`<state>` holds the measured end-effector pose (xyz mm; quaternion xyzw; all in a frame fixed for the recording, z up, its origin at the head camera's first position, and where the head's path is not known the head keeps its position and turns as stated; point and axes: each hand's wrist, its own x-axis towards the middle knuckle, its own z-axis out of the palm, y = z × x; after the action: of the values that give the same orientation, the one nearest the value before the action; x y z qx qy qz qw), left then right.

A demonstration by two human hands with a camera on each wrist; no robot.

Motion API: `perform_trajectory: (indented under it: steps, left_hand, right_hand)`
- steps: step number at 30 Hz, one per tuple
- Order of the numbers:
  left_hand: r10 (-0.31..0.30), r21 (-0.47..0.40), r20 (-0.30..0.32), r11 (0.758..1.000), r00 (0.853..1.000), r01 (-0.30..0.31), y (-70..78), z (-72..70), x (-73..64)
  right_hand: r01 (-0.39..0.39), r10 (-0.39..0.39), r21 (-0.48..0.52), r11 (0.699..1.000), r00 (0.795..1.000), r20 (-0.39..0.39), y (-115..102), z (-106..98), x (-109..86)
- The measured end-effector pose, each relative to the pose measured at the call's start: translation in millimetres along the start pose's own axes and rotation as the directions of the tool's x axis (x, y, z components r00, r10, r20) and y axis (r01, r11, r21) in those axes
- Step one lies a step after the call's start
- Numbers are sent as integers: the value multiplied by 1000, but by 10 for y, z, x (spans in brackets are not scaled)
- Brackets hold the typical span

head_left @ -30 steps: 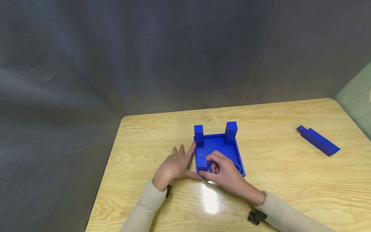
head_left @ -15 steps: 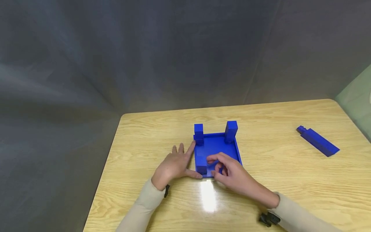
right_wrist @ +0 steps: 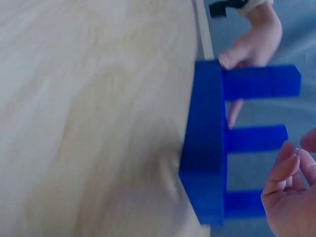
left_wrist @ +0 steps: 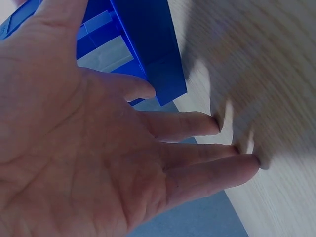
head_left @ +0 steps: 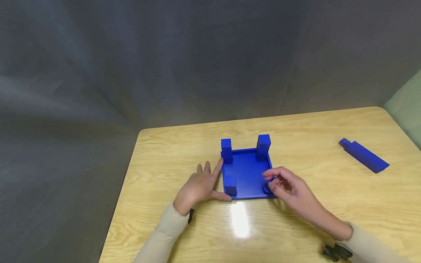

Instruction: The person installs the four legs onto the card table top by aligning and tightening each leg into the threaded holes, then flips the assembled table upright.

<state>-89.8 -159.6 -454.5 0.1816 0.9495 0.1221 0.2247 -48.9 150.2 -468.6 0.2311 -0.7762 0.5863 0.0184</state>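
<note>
A square blue tabletop with a raised rim [head_left: 251,197] lies on the wooden table. Blue square legs stand upright at three corners: far left [head_left: 226,147], far right [head_left: 263,145] and near left [head_left: 230,185]. A round socket [head_left: 266,188] shows at the near right corner, partly hidden by fingers. My left hand [head_left: 198,186] is spread flat along the tabletop's left side, index finger and thumb touching its edge. My right hand [head_left: 299,191] hovers by the socket corner, fingers loosely bent, with nothing visible in them; the right wrist view shows this hand [right_wrist: 294,192] beside the legs.
A loose blue leg [head_left: 366,157] with a threaded end lies on the right of the wooden table [head_left: 312,146]. A dark cloth [head_left: 210,62] hangs behind the table's far edge.
My right hand has let go of the near left leg and moved right to the near right corner, uncovering the tabletop's middle. My left hand stays at the left edge.
</note>
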Motion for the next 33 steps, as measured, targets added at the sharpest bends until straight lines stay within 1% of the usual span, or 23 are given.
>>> perform_trajectory:
  steps: [4,7,9,12,16,18,21,25,26,30,31,32,33]
  left_hand:
    - [-2,10,-3,1000,1000,2,-28,-11,2]
    - [-1,12,-6,1000,1000,2,-50,-11,-9]
    - [-2,11,-6,1000,1000,2,-60,-7,-18]
    - [-3,10,-4,1000,1000,4,-74,-2,-36]
    - [-5,15,-5,1000,1000,5,-93,-13,-57]
    - [-5,17,-5,1000,1000,5,-101,-19,-69]
    - [4,18,-11,1000,1000,-4,-107,-28,-83]
    - [17,7,-14,1000,1000,-17,-112,-28,-102]
    - [17,9,-12,1000,1000,-17,-112,-28,-106]
    - [6,12,-5,1000,1000,-6,-103,-29,-118]
    - [3,11,-3,1000,1000,-3,-99,-28,-119]
    - [1,14,-1,1000,1000,-1,-96,-28,-122]
    - [1,14,-1,1000,1000,0,-93,-30,-124]
  right_hand:
    - [-22,20,-26,999,996,-83,22,-273,-24]
    - [-40,32,-50,998,989,-147,112,-508,-46]
    - [-68,59,-40,997,981,-186,187,-676,-68]
    - [-125,114,-31,992,962,-246,302,-917,-126]
    - [-195,168,-48,980,929,-330,408,-1169,-204]
    - [-232,190,-69,970,906,-379,434,-1257,-237]
    - [-303,256,-42,952,863,-436,451,-1399,-313]
    - [-382,312,-36,924,802,-510,514,-1598,-449]
    - [-392,319,-31,919,789,-526,544,-1645,-482]
    - [-416,312,-25,909,719,-621,698,-1809,-540]
    - [-417,308,-18,909,698,-646,738,-1849,-545]
    - [-430,308,-20,903,677,-668,777,-1890,-556]
    - [-454,317,-28,890,662,-679,813,-1923,-572]
